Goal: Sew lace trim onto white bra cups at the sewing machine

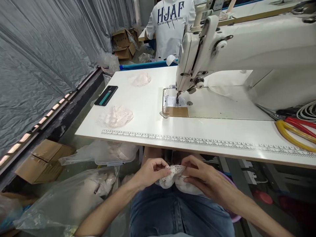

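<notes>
Left hand (151, 171) and right hand (200, 176) both pinch a soft, crumpled white lace piece (172, 177) over the lap; glossy white table (148, 112) at 12 o'clock.

Plainly a garment sewing workshop. Told by the white industrial sewing machine (229, 46) set into a white desk (148, 98), with a measuring scale (197, 142) printed along the near edge. Strewn with lace pieces (116, 117) at the left, red- and yellow-handled shears (292, 134) at the right. Flanked below left by clear bags of fabric pieces (74, 197) and cardboard boxes (41, 161), walled on the left with grey plastic sheeting (44, 49). Shared with another person (170, 29) standing far off.
</notes>
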The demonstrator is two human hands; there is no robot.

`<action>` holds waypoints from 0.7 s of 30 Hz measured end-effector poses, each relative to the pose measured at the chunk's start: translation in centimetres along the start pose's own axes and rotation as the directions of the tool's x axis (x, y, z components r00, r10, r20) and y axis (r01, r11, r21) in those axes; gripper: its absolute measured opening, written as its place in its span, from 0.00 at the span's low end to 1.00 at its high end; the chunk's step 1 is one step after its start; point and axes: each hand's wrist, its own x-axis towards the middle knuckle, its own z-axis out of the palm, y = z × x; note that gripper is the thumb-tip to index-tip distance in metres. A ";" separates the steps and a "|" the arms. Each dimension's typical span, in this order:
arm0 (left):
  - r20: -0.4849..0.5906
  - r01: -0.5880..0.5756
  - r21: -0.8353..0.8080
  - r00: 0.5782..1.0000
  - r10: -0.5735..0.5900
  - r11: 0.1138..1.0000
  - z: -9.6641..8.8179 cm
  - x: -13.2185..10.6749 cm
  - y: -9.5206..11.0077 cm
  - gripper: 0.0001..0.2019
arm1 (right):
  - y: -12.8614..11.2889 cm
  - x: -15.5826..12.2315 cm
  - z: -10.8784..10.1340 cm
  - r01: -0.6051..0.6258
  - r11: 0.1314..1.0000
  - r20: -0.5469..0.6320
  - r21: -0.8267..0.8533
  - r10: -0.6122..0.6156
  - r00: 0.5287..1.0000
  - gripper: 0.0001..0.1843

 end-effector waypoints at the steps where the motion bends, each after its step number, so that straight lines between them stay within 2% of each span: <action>1: -0.029 -0.031 0.026 0.999 0.031 0.999 -0.4 0.1 -0.2 0.17 | 0.0 -0.3 -0.3 -0.018 0.998 -0.019 -0.055 0.017 1.000 0.12; 3: -0.083 -0.085 0.090 0.992 0.093 0.992 -1.2 0.5 -0.7 0.16 | -0.4 -0.9 -0.9 -0.069 0.991 -0.033 -0.117 0.065 0.997 0.13; 5: -0.123 -0.108 0.161 0.984 0.129 0.981 -1.8 1.1 -1.4 0.14 | -1.6 -1.3 -1.4 -0.064 0.997 0.049 -0.046 0.066 0.997 0.13; 7: -0.141 -0.120 0.234 0.978 0.155 0.965 -1.9 2.0 -2.2 0.13 | -3.3 -1.3 -1.8 0.006 0.985 0.224 0.171 -0.045 0.974 0.13; 8: -0.143 -0.120 0.260 0.977 0.161 0.958 -1.8 2.5 -2.6 0.12 | -4.2 -1.0 -1.9 0.037 0.949 0.292 0.312 -0.133 0.947 0.14; 10: -0.133 -0.108 0.269 0.980 0.148 0.957 -1.1 3.6 -3.3 0.11 | -5.3 -0.1 -1.8 0.067 0.841 0.321 0.537 -0.277 0.906 0.18; 11: -0.121 -0.100 0.263 0.983 0.135 0.960 -0.6 4.0 -3.6 0.11 | -5.3 0.5 -1.5 0.072 0.805 0.299 0.589 -0.300 0.906 0.20; 13: -0.076 -0.091 0.228 0.991 0.111 0.969 0.4 4.5 -3.8 0.11 | -4.3 1.4 -0.7 0.055 0.826 0.222 0.562 -0.215 0.951 0.20; 15: -0.001 -0.089 0.149 0.996 0.090 0.985 1.3 4.6 -3.8 0.12 | -2.1 1.8 0.5 -0.081 0.919 0.144 0.385 0.027 0.989 0.15; 17: 0.065 -0.064 0.062 0.996 0.060 0.996 1.7 4.3 -3.5 0.15 | 0.3 1.6 1.6 -0.257 0.941 0.062 0.221 0.249 0.966 0.13; 18: 0.092 -0.042 0.031 0.995 0.039 0.999 1.8 4.1 -3.3 0.16 | 1.2 1.3 2.0 -0.312 0.932 0.030 0.182 0.312 0.950 0.13; 21: 0.140 -0.012 0.028 0.990 0.008 1.000 1.4 3.7 -2.9 0.20 | 2.5 0.7 2.6 -0.380 0.914 0.016 0.141 0.382 0.924 0.15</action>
